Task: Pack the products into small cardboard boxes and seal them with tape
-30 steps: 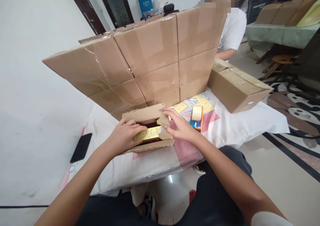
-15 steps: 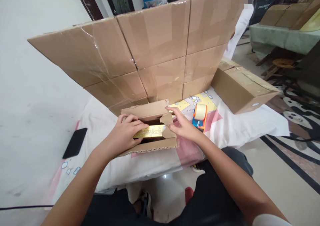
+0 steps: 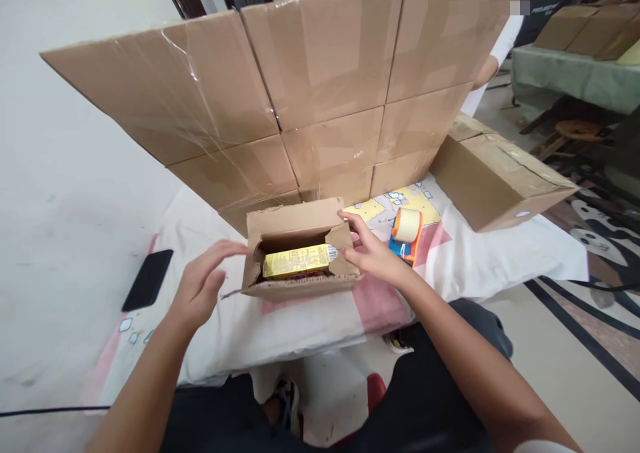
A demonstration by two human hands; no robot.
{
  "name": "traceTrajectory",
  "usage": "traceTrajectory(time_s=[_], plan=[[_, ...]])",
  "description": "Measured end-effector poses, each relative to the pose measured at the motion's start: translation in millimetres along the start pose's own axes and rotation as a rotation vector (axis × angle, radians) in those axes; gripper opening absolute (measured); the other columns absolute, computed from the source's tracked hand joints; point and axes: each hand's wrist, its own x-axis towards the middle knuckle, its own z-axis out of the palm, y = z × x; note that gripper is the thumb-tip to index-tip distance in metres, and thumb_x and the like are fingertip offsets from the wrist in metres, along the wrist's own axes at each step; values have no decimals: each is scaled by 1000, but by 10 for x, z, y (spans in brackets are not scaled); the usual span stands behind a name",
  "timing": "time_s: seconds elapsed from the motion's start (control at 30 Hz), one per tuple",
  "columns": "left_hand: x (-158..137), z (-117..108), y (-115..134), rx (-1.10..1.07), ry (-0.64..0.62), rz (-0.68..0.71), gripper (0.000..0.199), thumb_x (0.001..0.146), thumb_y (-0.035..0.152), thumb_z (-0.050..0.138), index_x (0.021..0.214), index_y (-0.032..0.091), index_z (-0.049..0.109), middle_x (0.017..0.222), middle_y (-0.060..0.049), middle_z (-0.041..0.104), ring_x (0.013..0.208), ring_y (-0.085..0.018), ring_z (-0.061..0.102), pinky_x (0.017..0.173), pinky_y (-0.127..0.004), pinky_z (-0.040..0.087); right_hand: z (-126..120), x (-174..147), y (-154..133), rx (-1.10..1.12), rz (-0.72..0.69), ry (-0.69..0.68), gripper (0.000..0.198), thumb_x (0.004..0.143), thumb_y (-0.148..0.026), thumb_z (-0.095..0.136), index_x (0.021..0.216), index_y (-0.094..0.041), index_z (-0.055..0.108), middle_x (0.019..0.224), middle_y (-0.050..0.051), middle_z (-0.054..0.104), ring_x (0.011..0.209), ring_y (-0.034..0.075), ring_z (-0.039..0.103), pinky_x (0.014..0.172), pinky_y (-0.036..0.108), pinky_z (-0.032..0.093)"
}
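A small cardboard box (image 3: 295, 285) stands on the cloth in front of me with its top flaps raised. Inside it lies a yellow printed carton (image 3: 297, 261) with a barcode at its right end. Something dark red shows partly beneath that carton. My left hand (image 3: 203, 286) is open beside the box's left end, its fingertips at the edge. At the opposite end my right hand (image 3: 373, 249) grips the box, with the thumb on the right flap and a finger at the far corner.
Behind the box rises a wall of taped cartons (image 3: 330, 59). An orange and blue tape dispenser (image 3: 406, 233) sits to the right, near a larger closed carton (image 3: 505, 173). A black phone (image 3: 148, 281) lies at left. Another person's arm (image 3: 487, 73) shows behind the cartons.
My left hand has come out of the box and moved left, uncovering the yellow carton. My right hand stays at the box's right end. The view has shifted slightly.
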Motion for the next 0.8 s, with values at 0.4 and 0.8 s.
traceTrajectory(time_s=[0.4, 0.8], plan=[[-349, 673, -177, -187, 371, -223, 35, 98, 37, 57, 131, 25, 60, 136, -9, 62, 129, -24, 58, 108, -41, 49, 145, 50, 251, 237, -201, 127, 82, 87, -39, 72, 155, -34, 25, 158, 11, 42, 147, 26, 41, 113, 46, 43], [-346, 570, -284, 35, 127, 16, 29, 104, 27, 44, 125, 31, 62, 146, -4, 54, 148, -25, 35, 123, -52, 32, -37, 44, 227, -284, -453, 197, 20, 101, -39, 54, 99, -24, 68, 135, 11, 60, 132, 29, 51, 112, 52, 38]])
